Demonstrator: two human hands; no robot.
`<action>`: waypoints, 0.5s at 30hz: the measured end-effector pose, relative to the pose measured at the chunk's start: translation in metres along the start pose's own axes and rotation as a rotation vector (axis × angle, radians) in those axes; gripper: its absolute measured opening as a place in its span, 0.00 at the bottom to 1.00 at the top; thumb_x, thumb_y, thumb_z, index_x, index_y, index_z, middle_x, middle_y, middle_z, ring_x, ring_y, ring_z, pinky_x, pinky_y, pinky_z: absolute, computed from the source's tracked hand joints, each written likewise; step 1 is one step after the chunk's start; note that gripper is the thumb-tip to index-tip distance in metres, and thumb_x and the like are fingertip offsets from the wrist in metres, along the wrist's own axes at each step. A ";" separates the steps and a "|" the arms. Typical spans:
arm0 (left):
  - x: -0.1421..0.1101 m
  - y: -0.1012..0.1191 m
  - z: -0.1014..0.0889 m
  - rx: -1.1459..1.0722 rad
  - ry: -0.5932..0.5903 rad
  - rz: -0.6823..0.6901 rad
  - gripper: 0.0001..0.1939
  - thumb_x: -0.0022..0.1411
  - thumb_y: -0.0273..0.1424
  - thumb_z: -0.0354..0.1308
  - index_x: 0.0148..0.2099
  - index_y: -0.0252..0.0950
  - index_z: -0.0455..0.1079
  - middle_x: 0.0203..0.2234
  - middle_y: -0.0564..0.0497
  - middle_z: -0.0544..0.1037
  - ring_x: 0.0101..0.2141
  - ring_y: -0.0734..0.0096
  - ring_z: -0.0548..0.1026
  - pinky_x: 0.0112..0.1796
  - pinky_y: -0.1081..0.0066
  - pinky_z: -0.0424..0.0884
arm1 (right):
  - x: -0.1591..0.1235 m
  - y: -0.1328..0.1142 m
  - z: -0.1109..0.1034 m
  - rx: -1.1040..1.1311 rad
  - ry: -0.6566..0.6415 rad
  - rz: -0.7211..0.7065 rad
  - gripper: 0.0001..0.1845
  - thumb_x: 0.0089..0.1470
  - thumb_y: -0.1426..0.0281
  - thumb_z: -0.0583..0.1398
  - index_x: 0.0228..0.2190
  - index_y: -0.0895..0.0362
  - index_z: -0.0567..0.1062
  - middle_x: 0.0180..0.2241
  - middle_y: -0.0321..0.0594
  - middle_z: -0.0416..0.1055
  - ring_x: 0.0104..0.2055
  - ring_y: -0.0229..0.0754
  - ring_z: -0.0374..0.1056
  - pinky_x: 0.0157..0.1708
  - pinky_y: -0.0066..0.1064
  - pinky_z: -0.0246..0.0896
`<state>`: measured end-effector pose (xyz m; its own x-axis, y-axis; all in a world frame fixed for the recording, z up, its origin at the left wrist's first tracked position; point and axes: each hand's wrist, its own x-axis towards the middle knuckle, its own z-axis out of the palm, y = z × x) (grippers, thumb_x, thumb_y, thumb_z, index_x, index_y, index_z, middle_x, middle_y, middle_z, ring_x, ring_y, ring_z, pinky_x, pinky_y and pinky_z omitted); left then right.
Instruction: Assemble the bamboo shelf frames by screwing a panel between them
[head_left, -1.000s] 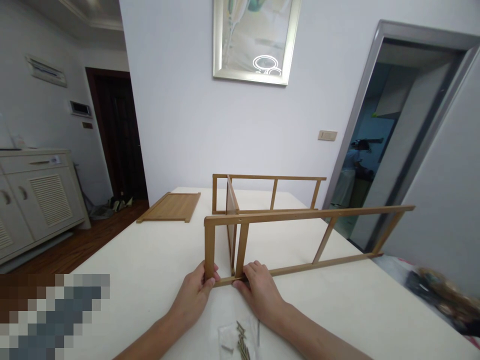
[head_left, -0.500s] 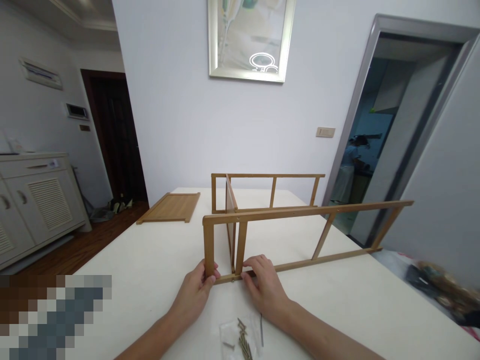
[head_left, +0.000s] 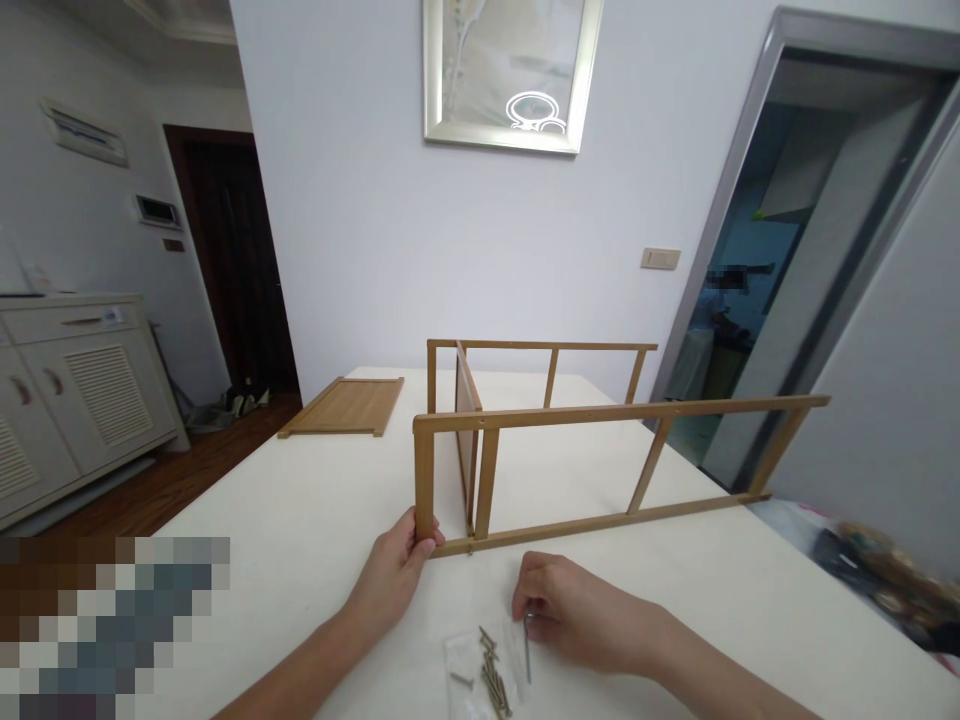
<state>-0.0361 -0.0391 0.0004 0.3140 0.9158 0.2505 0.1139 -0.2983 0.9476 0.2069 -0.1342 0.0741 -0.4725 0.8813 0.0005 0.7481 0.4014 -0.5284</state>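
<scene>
My left hand [head_left: 397,568] is closed round the lower near corner of a wooden ladder-like side frame [head_left: 585,413], which stands on its long edge. A wooden panel [head_left: 466,410] stands upright between this frame and a matching far frame [head_left: 525,345]. A screw end [head_left: 471,548] juts from the near frame's lower rail, just right of my left hand. My right hand [head_left: 574,608] is off the frame, its fingers pinched at the top of a thin metal hex key [head_left: 528,655] on the table. Beside the key, several screws [head_left: 493,680] lie on a clear plastic bag [head_left: 459,655].
A loose wooden panel [head_left: 346,408] lies flat at the left of the white table [head_left: 300,540]. Bagged items [head_left: 870,570] sit beyond the right edge. A person [head_left: 701,330] stands past the doorway. A white cabinet [head_left: 82,370] is at far left.
My right hand has left the frame's lower rail and moved down and right to the hex key. My left hand keeps its grip on the frame's corner.
</scene>
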 end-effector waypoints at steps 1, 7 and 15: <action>0.000 0.000 0.000 0.005 -0.004 0.001 0.08 0.58 0.32 0.54 0.41 0.37 0.67 0.34 0.48 0.78 0.39 0.62 0.76 0.44 0.65 0.69 | -0.001 0.002 0.002 0.017 -0.005 -0.003 0.17 0.42 0.84 0.54 0.27 0.54 0.77 0.34 0.36 0.72 0.34 0.38 0.69 0.35 0.26 0.63; 0.001 0.002 -0.001 0.045 -0.021 -0.002 0.08 0.59 0.33 0.53 0.40 0.38 0.67 0.35 0.48 0.78 0.40 0.61 0.76 0.46 0.63 0.68 | -0.011 0.007 0.006 -0.027 0.074 0.062 0.10 0.48 0.81 0.53 0.27 0.55 0.70 0.32 0.38 0.68 0.29 0.38 0.63 0.30 0.28 0.59; 0.002 0.001 -0.001 0.019 -0.005 -0.015 0.09 0.58 0.33 0.55 0.41 0.37 0.67 0.34 0.49 0.78 0.40 0.61 0.76 0.45 0.64 0.69 | 0.004 0.011 0.024 0.274 0.270 0.182 0.15 0.52 0.77 0.49 0.36 0.54 0.73 0.19 0.28 0.58 0.22 0.35 0.53 0.24 0.25 0.49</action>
<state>-0.0361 -0.0371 0.0018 0.3171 0.9188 0.2351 0.1368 -0.2896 0.9473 0.2026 -0.1324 0.0478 -0.1776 0.9800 0.0899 0.6395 0.1844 -0.7464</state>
